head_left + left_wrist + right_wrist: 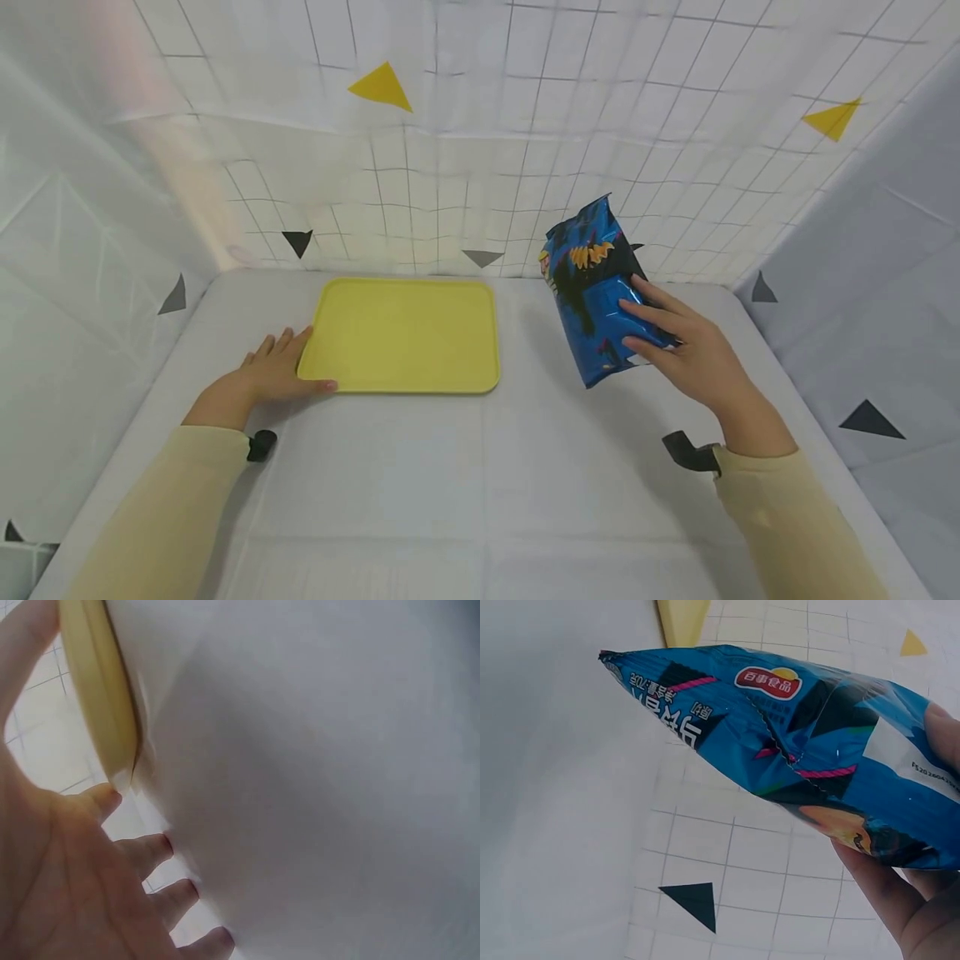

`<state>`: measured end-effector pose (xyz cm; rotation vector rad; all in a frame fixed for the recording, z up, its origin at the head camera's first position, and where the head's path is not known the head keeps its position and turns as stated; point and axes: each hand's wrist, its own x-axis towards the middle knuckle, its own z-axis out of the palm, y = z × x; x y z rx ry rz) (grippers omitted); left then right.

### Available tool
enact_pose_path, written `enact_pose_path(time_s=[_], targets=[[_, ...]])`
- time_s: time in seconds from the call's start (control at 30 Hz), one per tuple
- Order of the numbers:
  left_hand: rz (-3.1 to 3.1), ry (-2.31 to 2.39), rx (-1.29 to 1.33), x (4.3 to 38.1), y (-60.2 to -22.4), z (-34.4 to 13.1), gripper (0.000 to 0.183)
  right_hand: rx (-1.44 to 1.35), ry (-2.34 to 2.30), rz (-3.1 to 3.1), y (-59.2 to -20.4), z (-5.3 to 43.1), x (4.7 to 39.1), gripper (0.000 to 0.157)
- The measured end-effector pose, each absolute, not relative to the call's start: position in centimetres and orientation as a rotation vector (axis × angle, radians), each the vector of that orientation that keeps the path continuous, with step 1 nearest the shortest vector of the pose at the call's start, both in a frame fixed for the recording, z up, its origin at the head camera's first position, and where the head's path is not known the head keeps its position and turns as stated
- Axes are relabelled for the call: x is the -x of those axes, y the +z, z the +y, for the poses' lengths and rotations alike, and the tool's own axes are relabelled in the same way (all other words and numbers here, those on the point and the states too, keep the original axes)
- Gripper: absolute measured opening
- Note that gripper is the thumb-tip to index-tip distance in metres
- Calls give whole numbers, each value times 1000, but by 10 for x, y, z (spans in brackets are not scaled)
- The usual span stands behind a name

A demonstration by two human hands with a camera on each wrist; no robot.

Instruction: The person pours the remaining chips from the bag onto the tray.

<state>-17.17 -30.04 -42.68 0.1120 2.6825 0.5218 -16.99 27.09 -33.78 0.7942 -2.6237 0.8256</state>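
Note:
A yellow rectangular tray (405, 335) lies flat on the white table, left of centre in the head view. My left hand (273, 371) is at its left end, fingers spread, with the thumb along the front corner and the index finger by the side edge. In the left wrist view the tray's rim (101, 690) runs between thumb and index finger of the hand (67, 862). My right hand (693, 350) grips a blue bag of chips (600, 300) by its right side, held tilted above the table. The right wrist view shows the bag's printed back (780, 742) between thumb and fingers.
A white cloth covers the table (420, 483). Behind it rises a grid-lined white sheet (480, 167) with yellow and dark triangles, and white sheets close off both sides. A black strap piece (690, 452) sticks out at the right wrist, another (262, 446) at the left.

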Motion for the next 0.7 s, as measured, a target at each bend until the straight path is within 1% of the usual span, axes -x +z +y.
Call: enact_pose_path(time_s=[0.7], targets=[[2692,514,-123,170,-425,-299,126,-1029,862,-2594,-315,241,181,56]])
